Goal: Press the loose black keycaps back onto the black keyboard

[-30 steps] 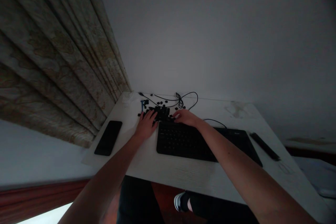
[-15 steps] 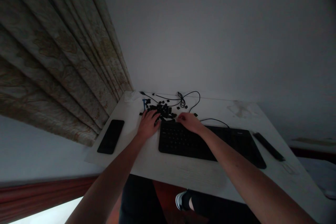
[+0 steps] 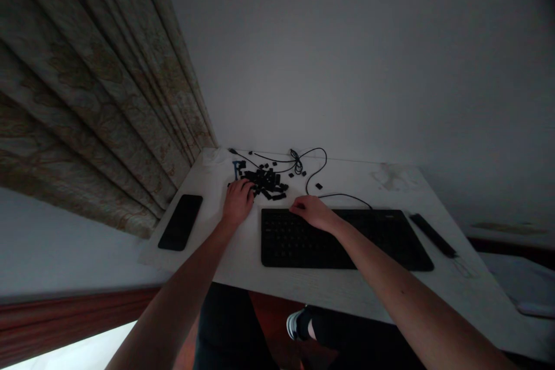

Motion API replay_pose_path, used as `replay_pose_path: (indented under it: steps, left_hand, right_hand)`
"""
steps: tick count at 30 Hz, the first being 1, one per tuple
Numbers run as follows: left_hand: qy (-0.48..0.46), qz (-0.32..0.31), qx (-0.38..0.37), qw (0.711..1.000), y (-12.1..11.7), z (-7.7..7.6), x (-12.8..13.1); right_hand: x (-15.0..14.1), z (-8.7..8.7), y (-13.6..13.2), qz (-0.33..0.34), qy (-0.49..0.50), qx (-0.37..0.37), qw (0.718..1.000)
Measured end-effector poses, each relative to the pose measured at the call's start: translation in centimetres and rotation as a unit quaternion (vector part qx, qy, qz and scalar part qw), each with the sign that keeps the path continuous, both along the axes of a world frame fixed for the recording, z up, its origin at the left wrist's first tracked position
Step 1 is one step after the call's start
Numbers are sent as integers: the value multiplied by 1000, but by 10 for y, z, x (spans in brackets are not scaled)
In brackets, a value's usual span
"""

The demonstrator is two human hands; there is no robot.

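As we sweep across the white tabletop (image 3: 347,185) from the left, a slim black smartphone (image 3: 180,222) lies flat, and next to it comes the left hand (image 3: 237,203), curled with its fingers at the rim of a heap of loose black keycaps (image 3: 264,183); whether that grip has closed on a keycap, I can't tell. A small blue piece (image 3: 237,170) sits just beyond. Further along, a thin black cable (image 3: 296,162) loops near the far edge, the right hand (image 3: 314,213) rests open on a flat black keyboard (image 3: 342,245), and a narrow black bar (image 3: 432,235) ends the row.
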State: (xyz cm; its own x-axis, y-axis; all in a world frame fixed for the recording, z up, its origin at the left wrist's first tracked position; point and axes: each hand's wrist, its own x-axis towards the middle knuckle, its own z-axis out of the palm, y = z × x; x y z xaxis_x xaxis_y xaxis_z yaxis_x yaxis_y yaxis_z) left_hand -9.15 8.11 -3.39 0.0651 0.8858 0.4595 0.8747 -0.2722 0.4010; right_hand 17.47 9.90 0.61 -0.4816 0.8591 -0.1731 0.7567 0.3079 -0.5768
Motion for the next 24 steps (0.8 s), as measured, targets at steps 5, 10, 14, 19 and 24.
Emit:
replay_pose_path:
  steps: [5,10,14,19,24]
  left_hand:
    - [-76,39,30,996,-4,-1,-7]
    - [-140,62,22,988,-7,-5,-9]
    - [-151,67,13,986,-7,-6,-10]
    - [-213,92,45,972,-7,-11,-20]
    - [-284,134,45,948,-5,-17,-28]
  right_hand:
    - [1,1,0,-11,14,-21,1000]
    - [-22,0,27,-103,34,73,991]
    - [-51,-3,43,-48,49,126,990]
    - [-65,-12,38,-10,51,112,992]
    - [-35,-4,22,-31,66,132,989]
